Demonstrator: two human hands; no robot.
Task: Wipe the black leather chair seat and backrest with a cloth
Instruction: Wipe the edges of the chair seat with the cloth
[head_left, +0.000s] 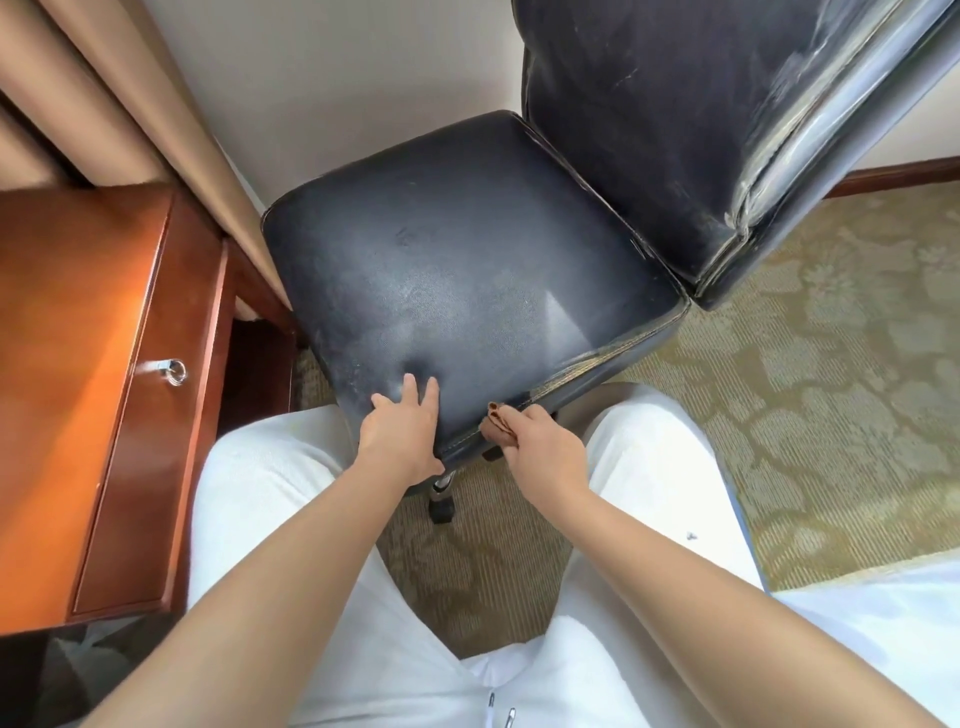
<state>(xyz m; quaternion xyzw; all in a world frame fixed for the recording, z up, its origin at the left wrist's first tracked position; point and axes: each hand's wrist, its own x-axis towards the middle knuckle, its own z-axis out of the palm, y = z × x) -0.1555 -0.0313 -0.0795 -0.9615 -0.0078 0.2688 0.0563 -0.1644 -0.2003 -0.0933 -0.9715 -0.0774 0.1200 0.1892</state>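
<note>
The black leather chair seat (467, 270) sits in the middle of the view, its scuffed backrest (675, 119) rising at the far right. The left hand (402, 434) lies flat on the seat's near corner — fingers straight and spread, holding nothing. Just right of it, the right hand (545, 449) has its grip closed round a bunched brown cloth (497, 423), which touches the seat's near edge. A wooden desk (78, 364) stands on the left — patterned carpet (779, 389) lies below.
</note>
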